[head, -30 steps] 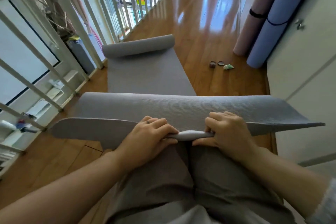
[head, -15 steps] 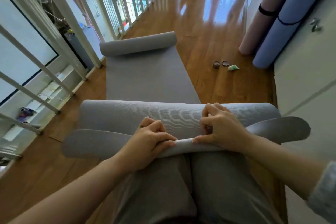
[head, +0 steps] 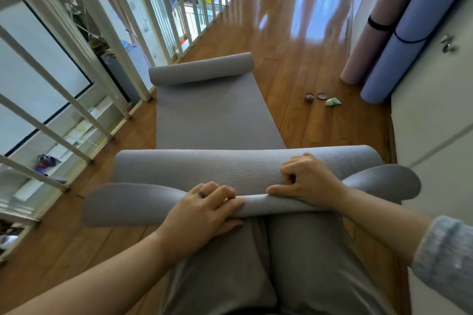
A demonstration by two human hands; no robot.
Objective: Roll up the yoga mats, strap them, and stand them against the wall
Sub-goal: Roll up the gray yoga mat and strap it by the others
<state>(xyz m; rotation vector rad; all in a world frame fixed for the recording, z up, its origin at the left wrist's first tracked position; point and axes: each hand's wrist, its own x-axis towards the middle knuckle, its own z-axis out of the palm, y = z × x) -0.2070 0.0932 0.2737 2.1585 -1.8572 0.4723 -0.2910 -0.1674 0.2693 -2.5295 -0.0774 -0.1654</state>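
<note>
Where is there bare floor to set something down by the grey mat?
Bare floor: right of the grey mat, up to the small items, and beyond its far curl. The strip between mat and railing is narrow. Crowded: around the standing pink mat and blue mat.

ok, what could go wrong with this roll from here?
1. Left grip and right grip hold the grey foam yoga mat only mid-width; its unheld near corners flare out, so the roll may start loose or crooked.
2. The mat's far end is already curled, so the two rolls could meet.
</note>
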